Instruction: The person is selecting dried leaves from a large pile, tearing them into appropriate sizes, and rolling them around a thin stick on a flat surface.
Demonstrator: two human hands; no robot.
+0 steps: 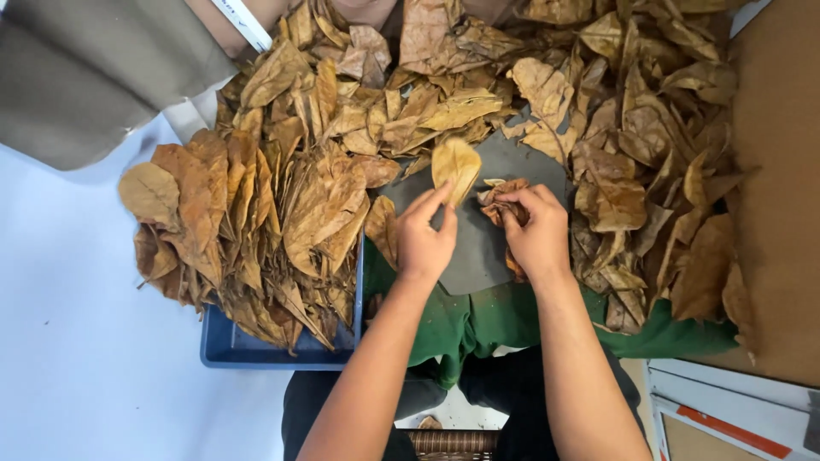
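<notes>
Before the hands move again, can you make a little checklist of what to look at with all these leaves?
1. Left hand pinching the flat yellow leaf: ok.
2. Right hand gripping the crumpled brown leaf: ok.
3. Dark grey mat bare between the hands: ok.
4. Blue tray holding its leaf stack: not ok, leaves spill over the rim.
5. Loose leaf heap off the mat: not ok, it overlaps the edge.
6. Yellow leaf undamaged: cannot tell.

Dried leaves: brown, matt, brittle-looking, crinkled. Tray: blue, smooth plastic. Dark grey sheet: matt, possibly rubber or foam. Green cloth: soft, creased. Cardboard: brown, matt.
</notes>
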